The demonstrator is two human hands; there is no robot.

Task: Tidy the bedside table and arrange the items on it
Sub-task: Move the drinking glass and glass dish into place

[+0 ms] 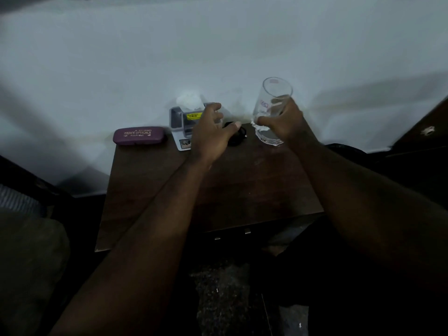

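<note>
While the bedside table (242, 190) stood against the wall, it bore:
Glass (274, 100): clear, tilted, at back right; whether its base touched the top was unclear.
Right hand (283, 122): fingers and thumb wrapped round the glass.
Left hand (211, 132): fingers spread, holding nothing, over tissue box (180, 120) and black coiled item (236, 138).
Spectacle case (139, 135): purple, at back left.

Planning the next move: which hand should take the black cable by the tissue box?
Probably the left hand: it hovers open just over the black cable, while the right hand grips the glass.
</note>
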